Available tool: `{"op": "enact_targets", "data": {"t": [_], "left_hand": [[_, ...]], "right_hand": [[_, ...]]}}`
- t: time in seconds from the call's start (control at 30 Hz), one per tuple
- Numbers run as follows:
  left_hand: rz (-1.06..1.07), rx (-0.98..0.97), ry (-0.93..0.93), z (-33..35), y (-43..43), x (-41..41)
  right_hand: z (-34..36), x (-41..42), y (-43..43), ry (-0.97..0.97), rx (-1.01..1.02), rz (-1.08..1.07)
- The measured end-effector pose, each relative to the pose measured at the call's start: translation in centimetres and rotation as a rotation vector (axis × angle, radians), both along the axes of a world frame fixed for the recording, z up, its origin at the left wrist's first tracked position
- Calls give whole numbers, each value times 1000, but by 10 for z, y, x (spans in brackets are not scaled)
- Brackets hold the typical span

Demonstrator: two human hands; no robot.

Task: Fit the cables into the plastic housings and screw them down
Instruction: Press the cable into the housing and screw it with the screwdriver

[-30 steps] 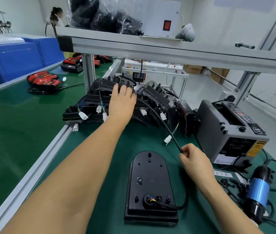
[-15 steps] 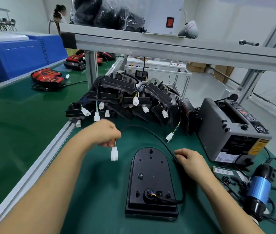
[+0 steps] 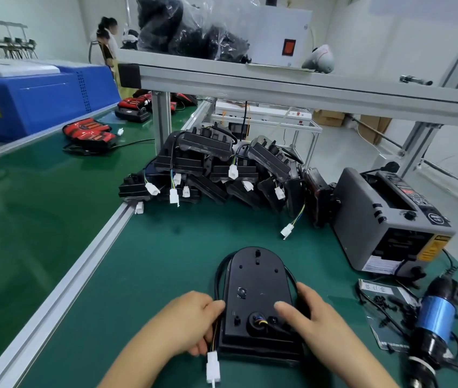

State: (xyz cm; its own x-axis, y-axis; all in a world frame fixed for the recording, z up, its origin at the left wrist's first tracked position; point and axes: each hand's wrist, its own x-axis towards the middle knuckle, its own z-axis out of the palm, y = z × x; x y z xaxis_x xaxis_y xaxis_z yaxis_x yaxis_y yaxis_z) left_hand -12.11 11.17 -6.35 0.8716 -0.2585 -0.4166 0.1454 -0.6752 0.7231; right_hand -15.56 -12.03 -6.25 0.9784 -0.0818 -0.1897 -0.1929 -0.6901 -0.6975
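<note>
A black plastic housing (image 3: 257, 287) with a rounded far end lies flat on the green mat in front of me. Its black cable (image 3: 218, 275) leaves a round port near the close end and loops around the far end to the left side. My left hand (image 3: 191, 322) grips the cable's end against the housing's left edge, and the white connector (image 3: 212, 366) hangs below it. My right hand (image 3: 310, 317) grips the housing's right side, thumb on top next to the port.
A heap of black housings (image 3: 216, 169) with white connectors lies behind. A grey tape dispenser (image 3: 384, 222) stands at the right. A blue electric screwdriver (image 3: 433, 326) and a bag of black screws (image 3: 384, 306) lie near right. An aluminium rail (image 3: 62, 287) borders the left.
My left hand drew the cable end from the heap down to the housing's left side. The cable now wraps round the housing. My right hand moved from the cable onto the housing's right edge.
</note>
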Motion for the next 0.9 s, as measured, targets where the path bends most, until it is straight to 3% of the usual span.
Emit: {"op": "enact_targets", "data": {"t": [0.13, 0.27, 0.37, 0.53, 0.73, 0.9], "left_hand": [[-63, 181, -208, 1, -3, -13], [-58, 121, -231, -3, -9, -21], [2, -124, -140, -11, -17, -21], [309, -642, 84, -22, -37, -29], [291, -895, 150, -16, -52, -26], [431, -998, 149, -5, -52, -30]], "right_hand": [[0, 3, 11, -21, 72, 38], [-1, 7, 9, -18, 131, -32], [-2, 9, 8, -73, 245, -128], [-1, 12, 6, -148, 424, -244], [5, 17, 10, -199, 472, -228], [12, 24, 14, -219, 482, -162]]}}
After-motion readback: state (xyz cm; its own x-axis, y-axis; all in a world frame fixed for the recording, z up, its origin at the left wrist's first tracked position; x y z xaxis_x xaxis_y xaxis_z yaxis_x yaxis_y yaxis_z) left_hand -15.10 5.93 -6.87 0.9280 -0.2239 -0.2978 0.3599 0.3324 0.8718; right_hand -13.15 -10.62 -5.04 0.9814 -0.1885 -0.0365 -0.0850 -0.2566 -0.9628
